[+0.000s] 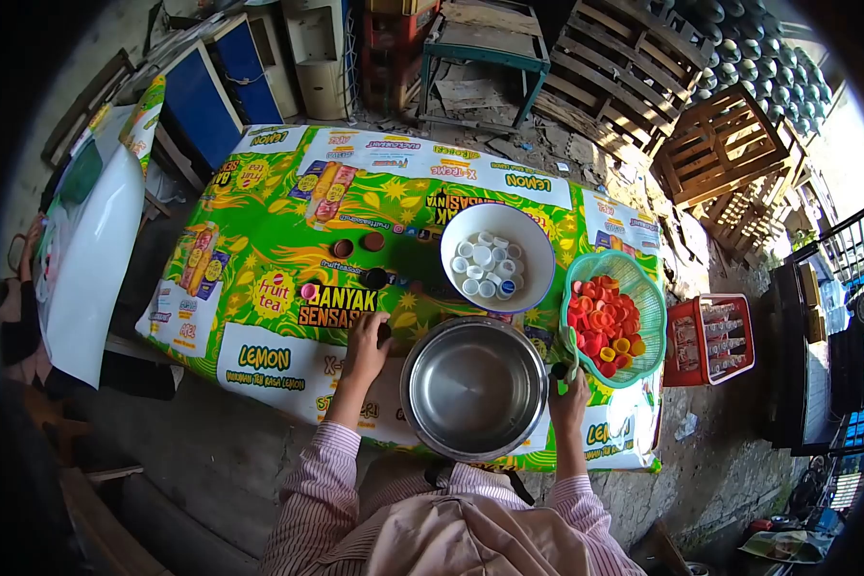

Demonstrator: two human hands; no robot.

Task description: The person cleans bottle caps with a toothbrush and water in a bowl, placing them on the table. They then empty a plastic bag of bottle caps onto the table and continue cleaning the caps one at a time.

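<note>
The metal bowl (475, 389) sits between the hands. Left of it, the left hand (363, 353) has its fingers closed on a black cap (384, 335); right of it, the right hand (568, 396) is near a dark piece (559, 371), its grip unclear. Beyond the bowl stands a white basin (540, 242) of white caps (484, 256); beyond and to its right, a green basket (649, 293) of red caps (600, 315) crowds the right hand. Loose brown caps (373, 242) lie beyond and to its left.

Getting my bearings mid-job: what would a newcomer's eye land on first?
Probably the turquoise basket of red and yellow caps, on the right of the bright green table cover. Next, the shiny steel bowl between the two hands, and the white bowl of white caps just beyond it.
</note>
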